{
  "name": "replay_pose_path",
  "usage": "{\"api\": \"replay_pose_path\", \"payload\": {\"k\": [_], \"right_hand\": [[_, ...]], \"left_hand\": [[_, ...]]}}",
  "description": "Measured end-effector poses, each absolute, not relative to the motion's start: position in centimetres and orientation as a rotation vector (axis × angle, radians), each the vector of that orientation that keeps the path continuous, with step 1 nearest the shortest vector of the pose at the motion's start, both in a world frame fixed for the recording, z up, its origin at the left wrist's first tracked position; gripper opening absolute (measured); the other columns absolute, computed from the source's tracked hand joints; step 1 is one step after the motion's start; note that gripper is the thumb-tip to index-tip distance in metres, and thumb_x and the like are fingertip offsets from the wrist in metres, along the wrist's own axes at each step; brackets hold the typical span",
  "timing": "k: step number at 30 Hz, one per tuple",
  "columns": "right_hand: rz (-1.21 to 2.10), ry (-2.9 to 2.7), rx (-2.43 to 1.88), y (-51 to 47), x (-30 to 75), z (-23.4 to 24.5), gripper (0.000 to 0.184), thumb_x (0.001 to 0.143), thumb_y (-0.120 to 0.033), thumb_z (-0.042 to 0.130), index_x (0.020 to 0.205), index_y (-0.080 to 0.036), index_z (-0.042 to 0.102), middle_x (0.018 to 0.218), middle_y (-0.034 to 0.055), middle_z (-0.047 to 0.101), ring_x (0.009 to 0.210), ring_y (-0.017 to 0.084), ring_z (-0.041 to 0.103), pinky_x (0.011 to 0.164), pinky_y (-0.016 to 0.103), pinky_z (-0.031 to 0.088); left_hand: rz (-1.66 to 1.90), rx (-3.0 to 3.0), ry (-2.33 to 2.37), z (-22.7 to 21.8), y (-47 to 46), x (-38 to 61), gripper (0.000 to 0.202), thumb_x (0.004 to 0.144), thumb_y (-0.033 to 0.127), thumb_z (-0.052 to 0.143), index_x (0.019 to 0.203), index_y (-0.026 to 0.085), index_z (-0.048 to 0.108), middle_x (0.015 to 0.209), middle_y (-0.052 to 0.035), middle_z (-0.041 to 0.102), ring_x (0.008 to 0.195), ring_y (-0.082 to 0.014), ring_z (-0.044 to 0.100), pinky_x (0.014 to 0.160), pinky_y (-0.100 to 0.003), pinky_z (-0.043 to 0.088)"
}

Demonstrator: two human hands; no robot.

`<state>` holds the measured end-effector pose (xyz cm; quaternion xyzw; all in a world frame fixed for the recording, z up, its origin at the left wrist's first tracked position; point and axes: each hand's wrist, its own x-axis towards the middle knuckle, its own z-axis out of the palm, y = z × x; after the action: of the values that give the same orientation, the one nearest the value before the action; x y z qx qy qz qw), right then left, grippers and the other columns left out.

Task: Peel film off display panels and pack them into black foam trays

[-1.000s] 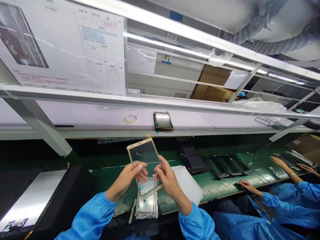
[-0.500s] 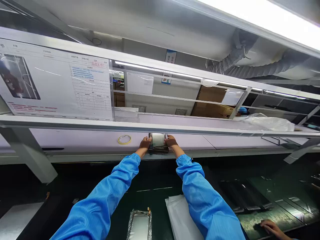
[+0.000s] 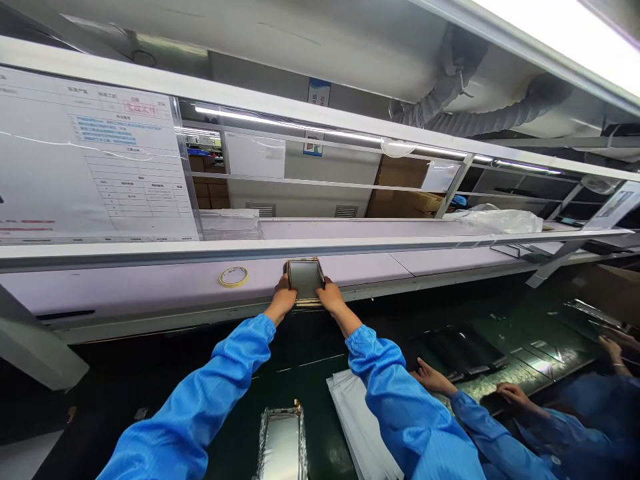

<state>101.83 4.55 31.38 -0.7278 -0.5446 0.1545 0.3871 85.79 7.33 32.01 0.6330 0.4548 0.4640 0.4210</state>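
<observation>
Both my arms in blue sleeves reach up to a white shelf (image 3: 150, 287). My left hand (image 3: 283, 301) and my right hand (image 3: 330, 298) grip the near corners of a gold-framed screen panel (image 3: 305, 279) that lies on a small stack at the shelf's front edge. Fingers of both hands curl round the panel's lower edge. Below, on the green belt, another shiny panel in clear wrap (image 3: 281, 445) lies between my arms.
A roll of tape (image 3: 233, 276) lies on the shelf left of the panel. White sheets (image 3: 350, 413) sit on the belt by my right arm. A co-worker's hands (image 3: 433, 380) work at dark trays (image 3: 465, 350) to the right. An instruction sheet (image 3: 95, 167) hangs at the upper left.
One second ago I held a gold-framed panel above the belt; my hands then rose to the shelf. Since half a second ago they have pulled slightly toward the shelf's front edge.
</observation>
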Motion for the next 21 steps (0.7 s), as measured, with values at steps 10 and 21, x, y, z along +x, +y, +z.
{"api": "replay_pose_path", "payload": {"k": [10, 21], "right_hand": [[0.914, -0.856, -1.136, -10.6, 95.8, 22.9, 0.066, 0.069, -0.051, 0.082, 0.123, -0.018, 0.062, 0.118, 0.0113, 0.071, 0.111, 0.031, 0.065, 0.100, 0.044, 0.049], [0.982, -0.476, -1.162, -27.0, 98.9, 12.6, 0.079, 0.068, -0.051, 0.086, 0.137, -0.026, 0.057, 0.130, 0.0114, 0.067, 0.121, 0.035, 0.062, 0.106, 0.051, 0.047]], "left_hand": [[1.017, 0.833, 0.855, 24.8, -4.9, 79.8, 0.062, 0.075, 0.036, 0.082, 0.128, 0.015, 0.055, 0.125, -0.0195, 0.069, 0.118, -0.0335, 0.065, 0.094, -0.042, 0.056], [0.447, 0.801, 0.603, 15.1, -14.6, 85.4, 0.054, 0.067, 0.050, 0.085, 0.106, 0.018, 0.066, 0.101, -0.0124, 0.078, 0.093, -0.0314, 0.074, 0.080, -0.040, 0.059]]}}
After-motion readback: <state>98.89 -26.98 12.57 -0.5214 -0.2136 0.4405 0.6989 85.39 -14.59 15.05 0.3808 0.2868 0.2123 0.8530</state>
